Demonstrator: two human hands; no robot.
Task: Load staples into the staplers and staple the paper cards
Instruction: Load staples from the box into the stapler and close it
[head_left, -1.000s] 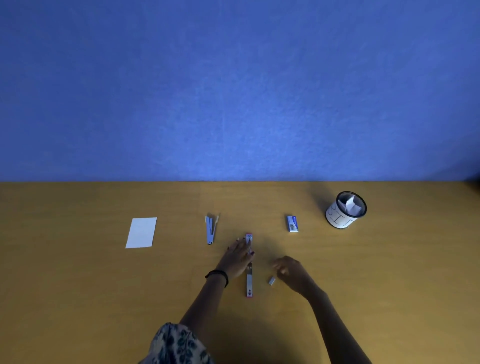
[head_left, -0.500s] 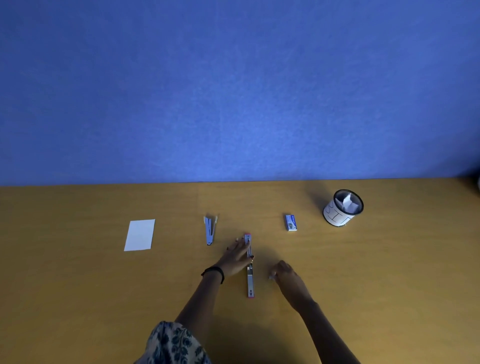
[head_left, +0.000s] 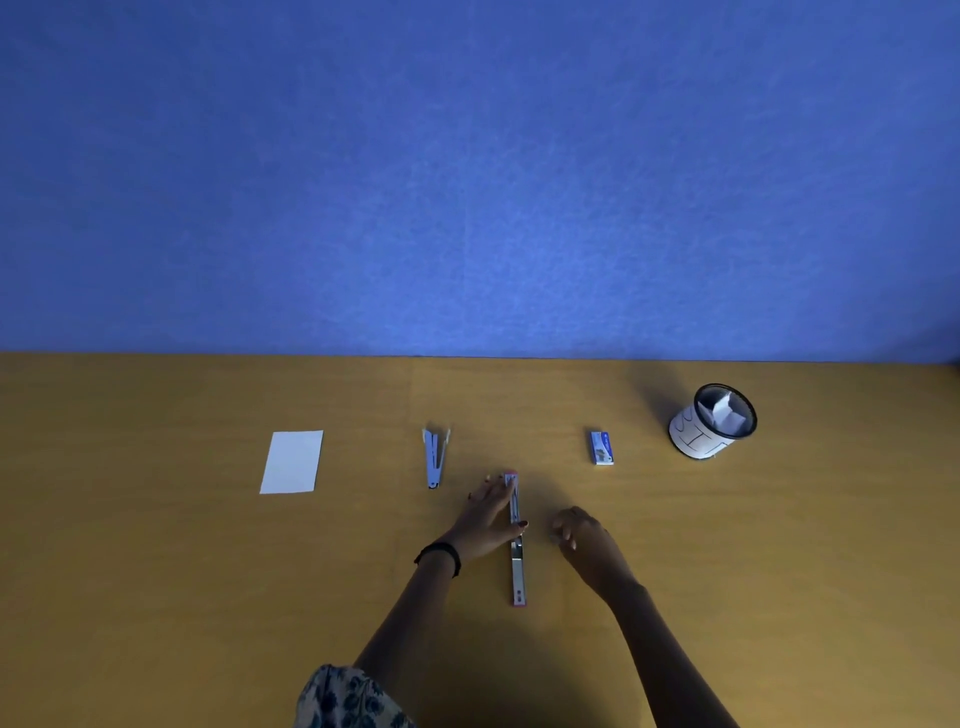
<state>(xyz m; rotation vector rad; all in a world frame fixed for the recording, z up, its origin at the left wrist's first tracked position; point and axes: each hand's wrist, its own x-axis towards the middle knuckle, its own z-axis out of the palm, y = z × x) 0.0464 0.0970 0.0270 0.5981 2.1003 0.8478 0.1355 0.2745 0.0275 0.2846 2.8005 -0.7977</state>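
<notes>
Stapler, pink: the pink stapler (head_left: 517, 540) lies swung fully open in one long line on the worktop (head_left: 156, 597), running away from the person, right between the two hands.
Left hand: the left hand (head_left: 491, 517) reaches forward from a bare forearm, palm down, fingers stretched along the left side of the far half, thumb across the middle hinge. It is pressing flat on the stapler, not wrapped around it.
Wristband: a dark wristband (head_left: 440, 556) sits on the left wrist.
Right hand: the right hand (head_left: 579, 532) hangs low just right of the stapler's middle, apart from it, fingers curled under and pinched together. Whether they grip anything, I cannot tell; the tips are too dark.
Near half: the stapler's near half pokes out toward the person, uncovered, with both forearms flanking it.
Second stapler: a blue stapler (head_left: 434, 457) lies partly open, up and left of the left hand, untouched.
Staple box: a small blue staple box (head_left: 601, 447) lies beyond the right hand, well apart.
Paper card: a white paper card (head_left: 292, 461) lies flat far left.
Cup: a white cup (head_left: 710, 422) with a dark rim stands far right, white paper inside.
Sleeve: a patterned sleeve (head_left: 348, 699) shows at the bottom edge.
</notes>
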